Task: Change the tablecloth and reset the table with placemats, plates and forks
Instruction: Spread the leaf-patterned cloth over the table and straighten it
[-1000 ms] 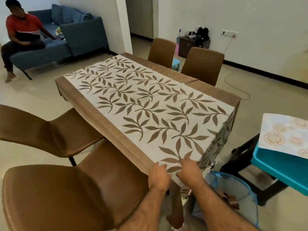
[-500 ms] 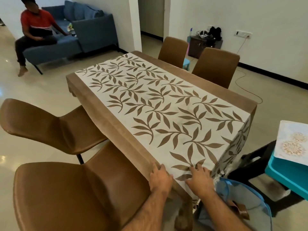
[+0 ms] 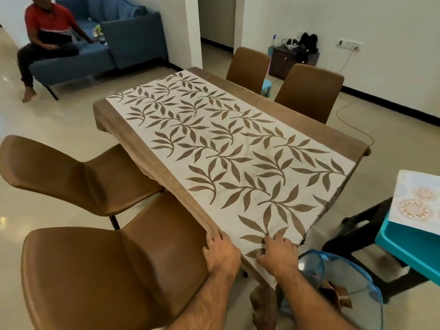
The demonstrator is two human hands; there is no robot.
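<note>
A person's left hand [image 3: 222, 254] and right hand [image 3: 278, 253] lay flat, fingers spread, on the near corner of the leaf-print tablecloth [image 3: 238, 151], pressing rather than gripping it. Doing this step well likely meant sliding both palms outward from the corner, so wrinkles ran off the edge and the overhang stayed even. The cloth, cream with brown leaves and broad tan borders, covered the table among brown chairs [image 3: 100, 277], its near end draping beside a blue mesh basket [image 3: 345, 282].
</note>
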